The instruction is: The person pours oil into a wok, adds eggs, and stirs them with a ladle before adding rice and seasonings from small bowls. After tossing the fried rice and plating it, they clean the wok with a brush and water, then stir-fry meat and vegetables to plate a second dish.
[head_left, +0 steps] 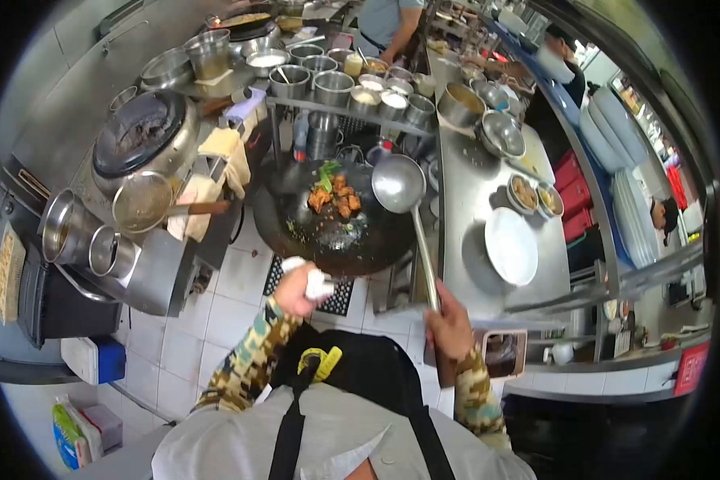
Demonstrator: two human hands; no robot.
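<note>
A large black wok [336,244] holds browned food pieces [340,198] with some green leaves [328,172]. At the wok's near edge, my left hand [296,292] is closed on a white cloth [318,284]. My right hand [450,324] is wrapped round the handle of a metal ladle [398,184], whose wide bowl is over the wok's right side. Right of the ladle, a white oval plate [511,247] lies on the steel counter [464,216], near two small bowls of food [523,194].
Metal pots and seasoning containers [333,86] crowd the shelf behind the wok. A second burner [140,132] and a strainer [142,202] are at the left. A co-worker [388,28] stands at the back. A bin [504,354] is by my right forearm.
</note>
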